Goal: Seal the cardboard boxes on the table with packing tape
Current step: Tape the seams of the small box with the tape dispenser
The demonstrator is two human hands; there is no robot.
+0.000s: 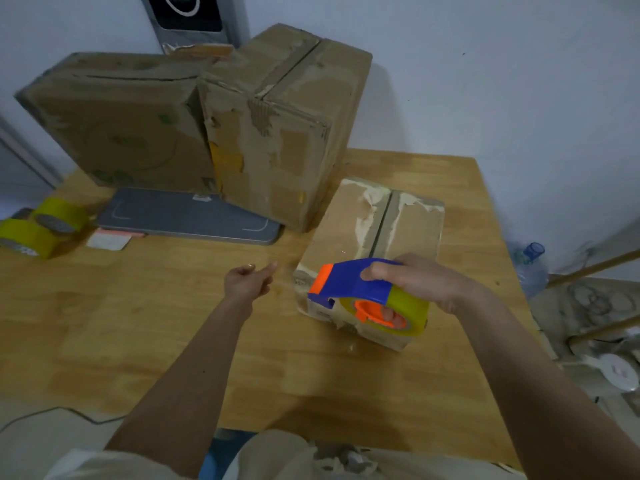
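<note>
1. While the right hand (pixel 420 284) grips the tape dispenser (pixel 363 292) from above, fingers curled over its blue body, the nose sits at the near end of the small cardboard box (pixel 374 244), just under that hand.
2. Left hand (pixel 247 280) is out to the left of the box, over bare table (pixel 138 323); thumb and forefinger look pinched together, but what they hold, if anything, is too blurred to tell. Possibly a pulled tape end; cannot confirm.
3. Step in hand, my read: start a strip at the near edge of the small box and run it along the centre seam (pixel 381 220).
4. To do it well: anchor the tape down the near side wall first, keep the dispenser nose flat on the cardboard, pull straight along the seam away from the body, and press both flaps level so the gap closes.
5. Left hand would help more by steadying the box than by hovering beside it.
6. Box look: small, brown, worn, top flaps meeting at a dark open seam, pale torn patches either side where paper is stripped. No fresh tape visible on it.
7. Beyond the hands, two larger cardboard boxes (pixel 277 133) stand upright, also scuffed and torn.
8. Far left of the left hand: two yellow tape rolls (pixel 45 223) on the table.
</note>
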